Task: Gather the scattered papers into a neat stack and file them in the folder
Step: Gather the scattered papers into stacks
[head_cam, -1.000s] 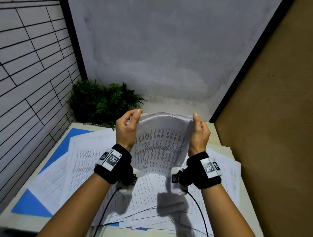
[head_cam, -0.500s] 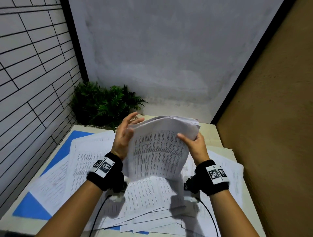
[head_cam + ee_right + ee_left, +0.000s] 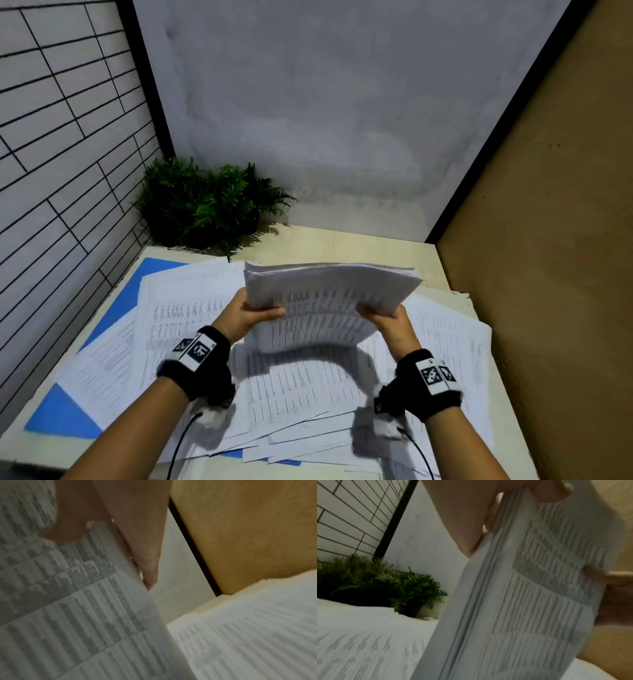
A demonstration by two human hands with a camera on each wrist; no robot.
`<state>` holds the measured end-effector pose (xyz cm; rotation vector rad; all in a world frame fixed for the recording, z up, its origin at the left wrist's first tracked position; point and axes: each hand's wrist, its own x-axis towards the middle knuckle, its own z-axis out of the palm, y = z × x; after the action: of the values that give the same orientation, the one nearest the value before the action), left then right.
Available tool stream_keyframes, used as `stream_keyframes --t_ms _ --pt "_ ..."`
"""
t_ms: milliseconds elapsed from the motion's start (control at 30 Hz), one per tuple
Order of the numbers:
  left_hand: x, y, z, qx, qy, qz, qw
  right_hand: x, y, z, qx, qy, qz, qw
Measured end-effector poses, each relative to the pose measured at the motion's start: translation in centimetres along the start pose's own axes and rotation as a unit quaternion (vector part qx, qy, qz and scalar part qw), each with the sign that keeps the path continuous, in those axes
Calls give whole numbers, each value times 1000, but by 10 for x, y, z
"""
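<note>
**Squaring the held bundle above a crowded corner bench**

A pale bench sits hemmed into a corner: tiled wall on the left, grey wall behind, brown panel close on the right, and a fern-like plant at the back left.

Above it, both grips are clenched on one bundle of printed papers. The left hand pinches its left edge, thumb on the printed face and fingers behind; the right hand does the same on the right edge. The bundle hangs clear of the bench, bowed slightly between the hands, and the left wrist view shows its sheet edges stepped rather than flush.

The step in hand looks like squaring this bundle. To do it well, I would loosen both pinches just enough for the sheets to slide, then tap the lower edge down and repeat on a side edge.

Room is tight. Loose sheets cover nearly the whole bench, some overhanging the near edge, so a hard tap could push them off. The blue folder lies beneath them, only its corners showing on the left. The right panel limits outward elbow swing.
</note>
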<state>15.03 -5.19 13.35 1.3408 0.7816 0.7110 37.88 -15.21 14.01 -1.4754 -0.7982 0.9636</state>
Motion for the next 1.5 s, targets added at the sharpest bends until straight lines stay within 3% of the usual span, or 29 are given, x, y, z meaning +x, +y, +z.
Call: stream_keyframes --t_ms 100,200,267,333,433,500,600,733,833,1033,1167,1333,1433,1500 --pt "6 -17 9 50 43 -84 994 6 8 10 4 10 13 1000" --pt "16 -20 10 81 111 -50 989 16 17 -4 -9 -1 41 999" --pt "21 -16 4 113 159 -30 980 25 39 -45 -80 62 108 989" --pt "22 -14 -7 148 196 -26 969 24 68 -105 -179 174 217 944" --pt "19 -12 -16 181 209 -42 960 1 110 -175 -310 273 400 818" --pt "17 -11 -16 193 205 -57 958 -15 124 -189 -312 299 438 788" --pt "18 -15 -13 201 194 -78 957 -19 139 -180 -257 252 432 827" --pt "18 -16 -8 208 182 -90 957 -11 143 -164 -239 175 373 879" --pt "15 -16 -3 212 171 -101 957 -5 122 -160 -318 161 335 872" --pt "11 -27 -5 206 175 -103 957 -6 57 -165 -446 154 185 862" --pt "8 -34 -4 183 173 -111 961 -12 8 -174 -460 213 139 851" --pt "4 -36 -3 169 176 -100 965 -36 -68 -196 -383 322 23 865" --pt "7 -35 1 155 171 -112 967 -53 -101 -194 -236 313 -41 919" --pt "12 -32 9 149 147 -111 972 -52 -96 -183 -137 282 -25 949"
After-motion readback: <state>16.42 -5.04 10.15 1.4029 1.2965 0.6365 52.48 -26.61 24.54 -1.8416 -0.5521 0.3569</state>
